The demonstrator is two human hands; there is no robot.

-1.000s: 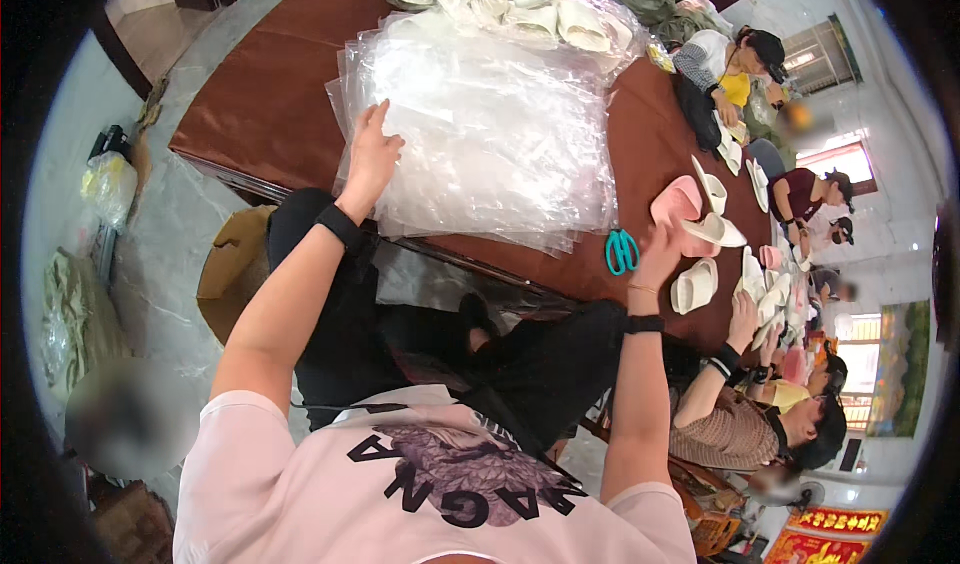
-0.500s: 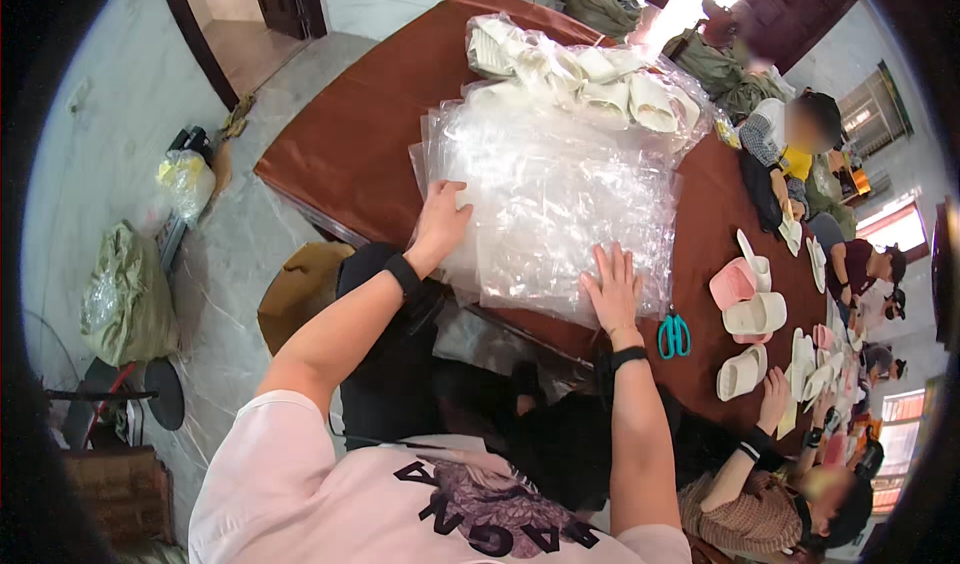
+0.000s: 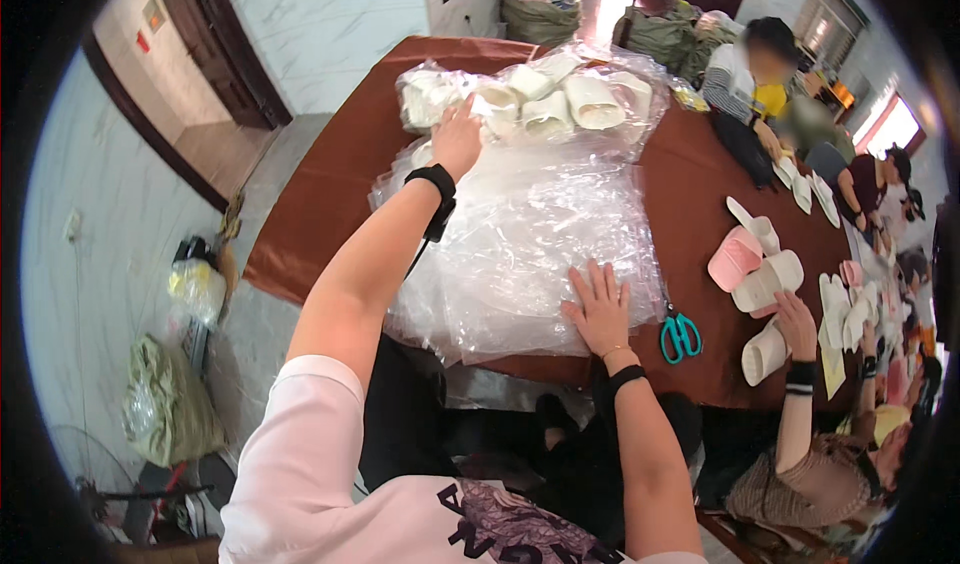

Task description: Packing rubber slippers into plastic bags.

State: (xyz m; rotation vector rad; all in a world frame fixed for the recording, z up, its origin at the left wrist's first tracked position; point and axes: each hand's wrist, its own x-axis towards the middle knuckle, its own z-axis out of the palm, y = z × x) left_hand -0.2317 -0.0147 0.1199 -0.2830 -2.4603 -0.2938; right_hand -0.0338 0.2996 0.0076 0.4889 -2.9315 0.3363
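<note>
One thick stack of clear plastic bags (image 3: 530, 254) lay in the centre of the frame, on a brown table (image 3: 330, 194). The bags were glossy, crinkled and see-through, their edges fanned out unevenly toward the table's near edge. The right hand (image 3: 600, 309) rested flat on the stack's lower right part, fingers spread wide, gripping nothing. The left hand (image 3: 458, 139) reached to the upper middle of the frame, touching a pile of white slippers (image 3: 560, 99) wrapped in plastic just beyond the stack; whether it gripped anything could not be told. About five white rolls showed in that pile. One pair of teal scissors (image 3: 680, 336) lay just right of the stack. Farther right, loose pink and white slippers (image 3: 755, 269) lay beside another person's hand (image 3: 795, 322). At least three other people sat along the right edge.
</note>
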